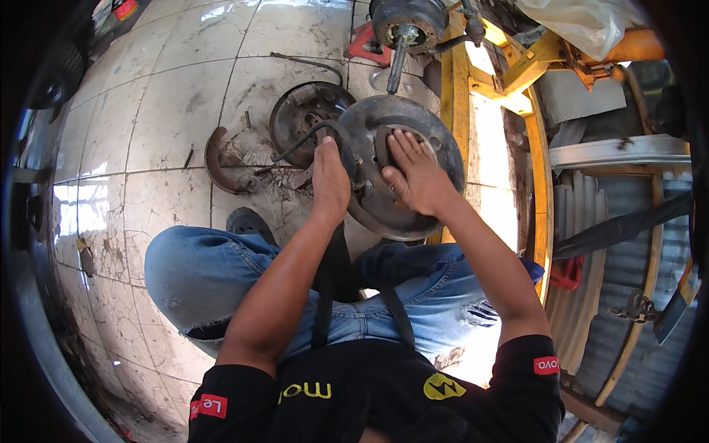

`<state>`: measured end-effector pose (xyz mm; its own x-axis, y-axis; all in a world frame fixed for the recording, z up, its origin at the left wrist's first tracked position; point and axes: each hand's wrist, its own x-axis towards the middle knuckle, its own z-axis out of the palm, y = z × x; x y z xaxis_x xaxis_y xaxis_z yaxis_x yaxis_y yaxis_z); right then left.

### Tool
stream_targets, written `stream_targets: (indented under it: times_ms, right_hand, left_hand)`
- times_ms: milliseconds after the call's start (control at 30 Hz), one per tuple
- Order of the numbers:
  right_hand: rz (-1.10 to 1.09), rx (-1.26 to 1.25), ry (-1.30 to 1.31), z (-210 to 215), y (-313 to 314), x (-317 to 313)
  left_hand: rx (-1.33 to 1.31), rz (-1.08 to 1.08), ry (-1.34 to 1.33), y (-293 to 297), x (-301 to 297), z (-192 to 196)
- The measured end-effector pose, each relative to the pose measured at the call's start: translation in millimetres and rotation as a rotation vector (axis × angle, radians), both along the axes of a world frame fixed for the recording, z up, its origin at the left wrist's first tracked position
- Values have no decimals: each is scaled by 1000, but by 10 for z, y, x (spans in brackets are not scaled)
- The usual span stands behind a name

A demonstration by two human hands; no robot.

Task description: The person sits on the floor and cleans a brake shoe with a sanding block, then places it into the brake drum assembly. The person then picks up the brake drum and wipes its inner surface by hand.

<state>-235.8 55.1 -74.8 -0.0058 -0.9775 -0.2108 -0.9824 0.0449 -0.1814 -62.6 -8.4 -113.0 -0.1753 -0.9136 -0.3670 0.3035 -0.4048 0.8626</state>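
Observation:
A large, round, dark metal brake backing plate (439, 140) stands tilted in front of me. My right hand (418, 174) lies flat on its face, fingers stretched and thumb apart. Beside those fingers is a dark curved patch I cannot make out. At the plate's left edge, my left hand (331, 181) is closed on the plate, most of its fingers hidden. A dark hose (299, 140) loops past this hand. Behind it, a second backing plate (284, 122) lies on the floor. Farther left rests a curved brake shoe (214, 159).
A brake drum (406, 15) with a shaft (397, 66) is at the top, next to a red stand (367, 46). A yellow metal frame (543, 184) runs along the right. Dirt and small parts lie on the tiled floor (173, 111). A tire (55, 77) is far left.

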Motion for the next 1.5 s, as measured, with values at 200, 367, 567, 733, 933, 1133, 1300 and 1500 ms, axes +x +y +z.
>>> stream_targets:
  times_ms: [200,367,567,733,933,1133,1300,1500]
  right_hand:
    - [55,-36,56,-50,56,53]
    - [6,-142,-18,-80,-94,102]
    - [43,-181,107,-77,-171,139]
    - [-8,-181,119,-139,-232,82]
    - [-97,-183,93,-235,-230,-90]
    - [-66,-204,27,-185,-289,-5]
    - [-115,-145,-4,-193,-225,98]
    - [-238,-89,59,-175,-187,-92]
  left_hand:
    - [9,9,-7,18,-21,137]
    - [-17,34,1,-63,-40,27]
    - [41,-48,41,1,26,75]
    - [54,-57,83,-10,15,-89]
    - [5,-86,41,-14,-29,-105]
    - [5,-93,104,-42,10,-280]
    - [56,-97,142,-44,-7,-224]
    - [31,-96,139,-52,-35,-198]
